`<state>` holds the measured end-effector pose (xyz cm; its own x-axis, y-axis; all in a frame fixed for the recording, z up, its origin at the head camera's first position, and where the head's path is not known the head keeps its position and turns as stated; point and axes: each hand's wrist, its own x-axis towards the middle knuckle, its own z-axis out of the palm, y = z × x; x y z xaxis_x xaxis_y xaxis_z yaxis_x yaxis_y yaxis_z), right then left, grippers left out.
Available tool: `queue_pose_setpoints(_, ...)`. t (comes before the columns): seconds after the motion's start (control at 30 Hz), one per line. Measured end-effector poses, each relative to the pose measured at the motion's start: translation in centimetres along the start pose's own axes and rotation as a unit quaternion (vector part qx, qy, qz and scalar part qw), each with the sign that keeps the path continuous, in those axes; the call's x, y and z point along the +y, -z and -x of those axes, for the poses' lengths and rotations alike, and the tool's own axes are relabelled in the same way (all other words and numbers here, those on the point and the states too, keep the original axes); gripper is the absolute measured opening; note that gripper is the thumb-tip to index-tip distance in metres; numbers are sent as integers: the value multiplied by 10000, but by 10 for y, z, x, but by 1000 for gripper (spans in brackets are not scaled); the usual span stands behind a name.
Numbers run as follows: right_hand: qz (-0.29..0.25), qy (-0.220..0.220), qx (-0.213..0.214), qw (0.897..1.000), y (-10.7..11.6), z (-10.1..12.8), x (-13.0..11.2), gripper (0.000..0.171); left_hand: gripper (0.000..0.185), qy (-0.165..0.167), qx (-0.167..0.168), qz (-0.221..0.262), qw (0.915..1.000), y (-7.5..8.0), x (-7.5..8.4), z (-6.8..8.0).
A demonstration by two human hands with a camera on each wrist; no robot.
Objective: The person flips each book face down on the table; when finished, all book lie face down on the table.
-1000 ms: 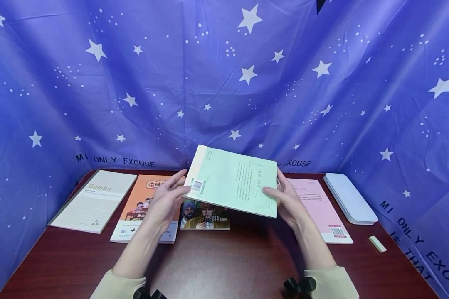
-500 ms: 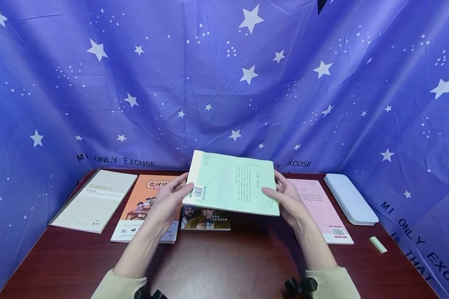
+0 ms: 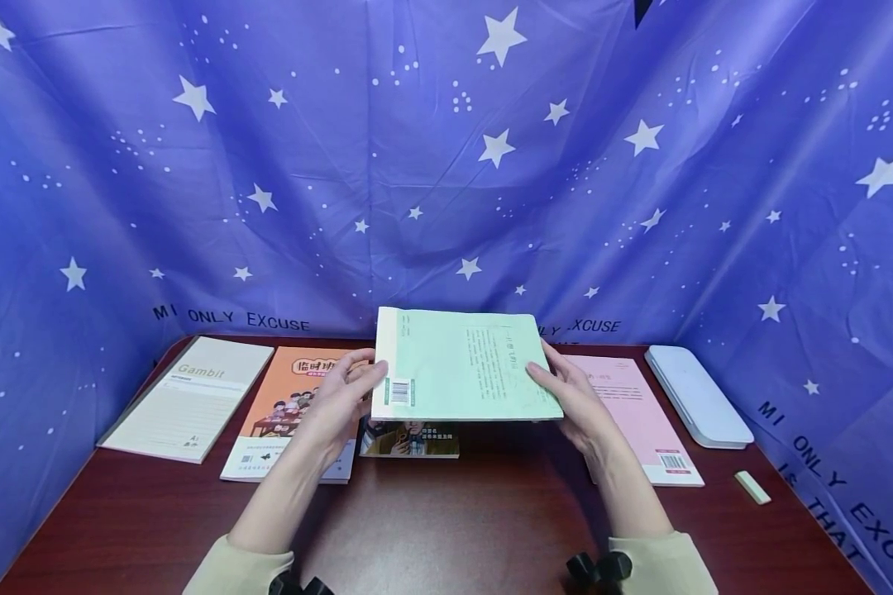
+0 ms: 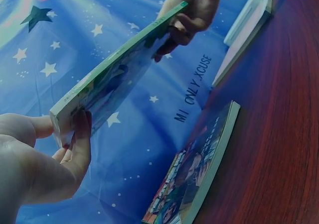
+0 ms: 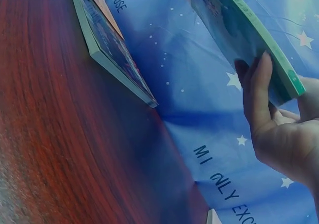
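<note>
A light green book, back cover up with a barcode at its lower left, is held in the air above the table. My left hand grips its left edge, thumb on top and fingers underneath. On the opposite edge, my right hand pinches it the same way, as the right wrist view also shows with the fingers beneath the book. Below the green book lies a dark illustrated book, mostly covered by it in the head view; more of this illustrated book shows in the left wrist view.
On the reddish-brown table, a cream Gambit notebook and an orange book lie at left. At right are a pink book, a pale blue case and a small eraser-like block. A starry blue curtain hangs behind.
The green book has turned from a slant to nearly level in the head view, its far edge lowering slightly. Both hands have kept their hold on it.
</note>
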<state>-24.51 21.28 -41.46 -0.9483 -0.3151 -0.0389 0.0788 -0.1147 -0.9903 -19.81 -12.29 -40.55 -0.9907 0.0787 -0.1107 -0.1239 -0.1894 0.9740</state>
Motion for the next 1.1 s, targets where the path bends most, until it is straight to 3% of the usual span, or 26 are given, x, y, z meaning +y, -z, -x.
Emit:
queue_pose_setpoints(0.2,-57,-52,-666,9977,2,3,-1,86,50,-25,54,-13,10000,0,0,0)
queue_pose_setpoints(0.3,-93,-9,-687,9976,4,3,-1,90,49,-10,79,2,10000,-1,0,1)
queue_pose_setpoints(0.43,-66,47,-439,9990,5,2,-1,85,57,13,66,24,10000,-3,1,1)
queue_pose_setpoints(0.53,48,50,-156,9999,7,1,-1,79,74,12,-1,75,10000,-4,0,1)
queue_pose_setpoints(0.67,159,-50,254,9995,9,1,-2,72,97,57,-217,198,9996,-5,-1,1)
queue_pose_setpoints(0.77,140,-121,491,9986,11,3,-5,70,103,83,-429,220,9988,-6,-1,1)
queue_pose_setpoints(0.9,158,-121,549,9983,11,5,-7,70,97,9,-489,109,9987,-7,-1,1)
queue_pose_setpoints(1.1,247,-81,221,9994,12,6,-6,75,76,-118,-120,-69,9998,-7,-1,1)
